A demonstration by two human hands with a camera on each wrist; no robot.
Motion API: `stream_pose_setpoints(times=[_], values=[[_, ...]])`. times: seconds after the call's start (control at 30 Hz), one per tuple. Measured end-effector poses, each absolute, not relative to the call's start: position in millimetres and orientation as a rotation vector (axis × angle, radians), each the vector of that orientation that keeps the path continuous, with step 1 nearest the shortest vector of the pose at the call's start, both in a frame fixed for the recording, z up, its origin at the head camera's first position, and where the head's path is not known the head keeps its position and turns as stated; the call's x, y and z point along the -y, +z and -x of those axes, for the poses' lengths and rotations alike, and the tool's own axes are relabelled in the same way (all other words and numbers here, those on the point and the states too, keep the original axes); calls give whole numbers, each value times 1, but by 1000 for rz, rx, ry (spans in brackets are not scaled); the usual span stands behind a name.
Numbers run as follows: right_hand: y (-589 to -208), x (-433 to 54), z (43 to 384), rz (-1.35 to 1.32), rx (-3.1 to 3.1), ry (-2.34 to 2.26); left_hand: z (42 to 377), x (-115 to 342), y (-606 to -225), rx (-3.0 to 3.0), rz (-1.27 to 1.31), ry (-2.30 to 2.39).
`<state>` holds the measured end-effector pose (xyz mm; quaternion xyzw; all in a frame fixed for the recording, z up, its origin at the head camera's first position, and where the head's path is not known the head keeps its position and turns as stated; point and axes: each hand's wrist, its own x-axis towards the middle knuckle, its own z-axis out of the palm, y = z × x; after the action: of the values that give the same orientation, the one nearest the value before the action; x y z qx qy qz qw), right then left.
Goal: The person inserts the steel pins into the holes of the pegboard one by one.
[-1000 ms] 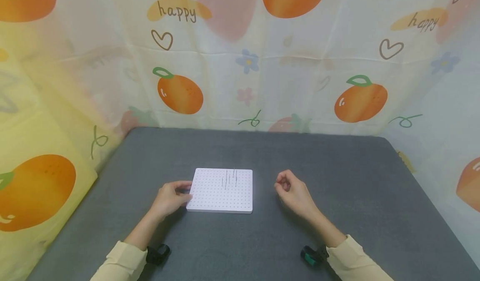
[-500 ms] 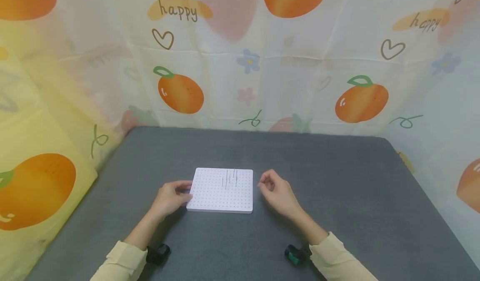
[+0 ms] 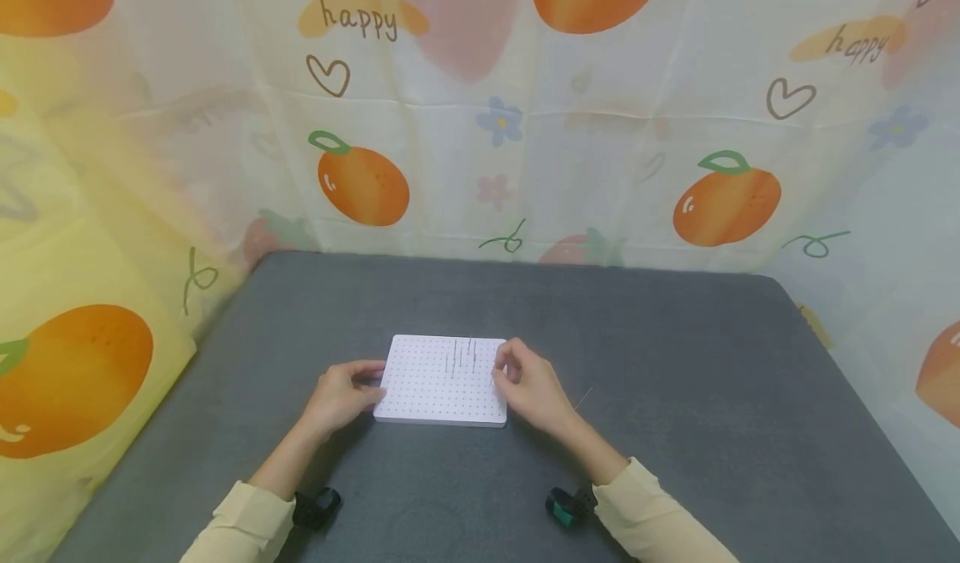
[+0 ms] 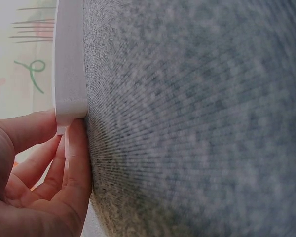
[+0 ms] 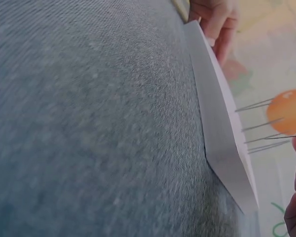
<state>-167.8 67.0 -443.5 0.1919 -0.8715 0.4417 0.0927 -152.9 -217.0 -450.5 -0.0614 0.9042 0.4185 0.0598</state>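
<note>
A white board with rows of small holes (image 3: 420,392) lies flat on the grey table, and several thin dark needles (image 3: 461,356) stand upright in its far right part. My left hand (image 3: 341,398) holds the board's left edge, thumb at the top and fingers by the side and underside, as the left wrist view shows. Over the board's right edge, my right hand (image 3: 531,386) pinches a thin needle (image 5: 282,137) between thumb and fingertips. Its tip points down toward the board; whether it touches cannot be told.
Another thin needle (image 3: 584,396) lies on the grey table (image 3: 697,363), just right of my right hand. A printed cloth (image 3: 465,146) hangs behind the table and along its sides. Each wrist wears a black camera strap (image 3: 318,509).
My right hand has moved left from the bare table to the board's right edge. The needle on the table has come into sight behind it. My left hand and the board stay put.
</note>
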Motion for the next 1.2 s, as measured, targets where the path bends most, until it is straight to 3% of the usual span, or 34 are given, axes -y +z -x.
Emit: stream_pose_setpoints(times=[1.2], values=[[-454,-36,175,-603,2602,1048,153,218,-452,-2728,186,1286]])
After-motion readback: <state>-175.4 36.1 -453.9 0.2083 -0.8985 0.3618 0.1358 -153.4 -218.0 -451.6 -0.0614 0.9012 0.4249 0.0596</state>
